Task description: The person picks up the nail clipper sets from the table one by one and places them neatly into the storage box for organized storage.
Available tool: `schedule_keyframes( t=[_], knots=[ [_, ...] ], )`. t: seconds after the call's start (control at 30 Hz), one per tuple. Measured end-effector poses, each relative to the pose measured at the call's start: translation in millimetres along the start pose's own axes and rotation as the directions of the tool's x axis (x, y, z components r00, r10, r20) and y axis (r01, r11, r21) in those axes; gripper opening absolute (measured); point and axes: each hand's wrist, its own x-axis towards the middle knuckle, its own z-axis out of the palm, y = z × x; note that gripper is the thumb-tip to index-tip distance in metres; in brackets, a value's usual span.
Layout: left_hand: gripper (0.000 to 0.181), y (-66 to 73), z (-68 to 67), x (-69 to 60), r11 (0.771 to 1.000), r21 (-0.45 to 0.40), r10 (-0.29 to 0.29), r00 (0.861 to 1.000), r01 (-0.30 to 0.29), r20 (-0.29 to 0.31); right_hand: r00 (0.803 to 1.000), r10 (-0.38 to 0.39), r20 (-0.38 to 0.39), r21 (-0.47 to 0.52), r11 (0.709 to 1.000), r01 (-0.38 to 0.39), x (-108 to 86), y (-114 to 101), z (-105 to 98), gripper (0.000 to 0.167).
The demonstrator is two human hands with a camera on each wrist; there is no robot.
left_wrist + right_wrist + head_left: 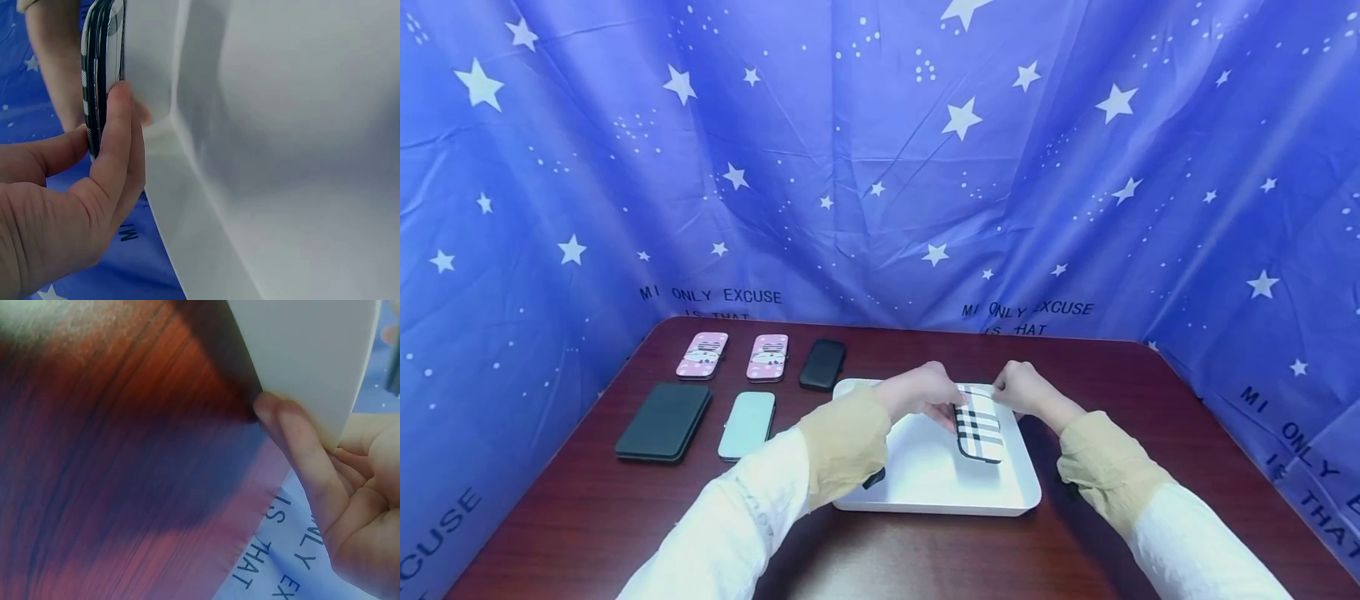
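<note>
My left hand (921, 390) pinches a flat, rounded case (979, 429) with a black-and-white plaid pattern, and holds it tilted over the right part of a white tray (917, 487). In the left wrist view, the thumb and fingers (115, 125) press the case (94, 69) from both sides; dark layered edges show along its side. My right hand (1030, 390) grips the tray's far right corner. From the right wrist view, fingers (306, 437) lie under the tray (300, 356), with the thumb side partly hidden by the rim.
Left of the tray on the dark red wooden table (572, 517) lie two pink patterned cases (702, 356), a black case (822, 364), a larger dark green case (664, 422) and a pale mint case (747, 425). A blue star-printed curtain (880, 167) surrounds the table's back and sides.
</note>
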Motion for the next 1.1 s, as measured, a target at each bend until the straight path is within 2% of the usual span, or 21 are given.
schedule_keyframes(
  t=[0.33,0.63,0.83,1.0,1.1],
  knots=[
    [0.012,-2.9,13.6,4.1,0.999,0.026,-0.025,0.999,0.024,0.047,1.0,0.016,0.015,0.015,1.0,-0.016,4.3,0,2,0.016],
    [0.008,-4.9,26.7,10.4,0.995,0.091,-0.044,0.999,0.043,0.013,1.0,0.006,0.001,0.016,1.0,-0.006,3.9,-2,-1,0.017],
    [0.006,-8.9,32.4,15.3,0.995,0.085,-0.06,0.997,0.056,0.045,0.999,-0.036,-0.006,0.027,0.999,0.037,2.4,0,-2,0.023],
    [0.005,-11.2,35.0,17.2,0.995,0.078,-0.064,0.997,0.061,0.036,0.998,-0.06,-0.003,0.038,0.997,0.06,-0.9,-1,-4,0.025],
    [0.005,-10.9,35.6,17.4,0.994,0.077,-0.077,0.997,0.075,0.027,0.999,-0.052,-0.012,0.029,0.998,0.052,-1.6,0,-4,0.034]
  ],
)
